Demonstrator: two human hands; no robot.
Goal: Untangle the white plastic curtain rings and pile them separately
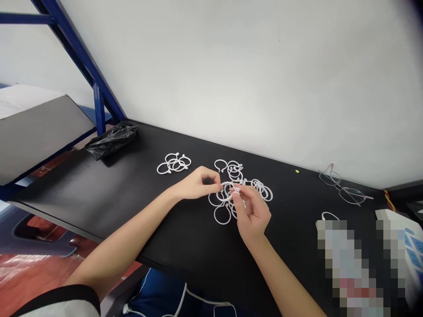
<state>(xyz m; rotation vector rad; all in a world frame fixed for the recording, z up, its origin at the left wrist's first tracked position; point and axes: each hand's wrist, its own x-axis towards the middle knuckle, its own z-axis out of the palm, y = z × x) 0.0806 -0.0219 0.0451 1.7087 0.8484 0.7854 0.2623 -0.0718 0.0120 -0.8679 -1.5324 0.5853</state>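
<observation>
My left hand [202,182] has thumb and forefinger pinched on the left side of a white plastic ring [225,192]. On the ring's right side, my right hand [254,212] closes its fingertips around the small knobbed end. More white rings [222,215] lie loosely on the table under and around both hands, partly covered by them. A separate cluster of rings [176,164] rests to the left, and another bunch [263,190] sits just right of my right hand.
The black table [145,145] runs along a white wall. At its far left lies a crumpled black plastic bag [112,140] beside a blue metal frame [99,108]. Eyeglasses [351,196], a blurred-out item [350,264] and a white box [410,246] occupy the right side.
</observation>
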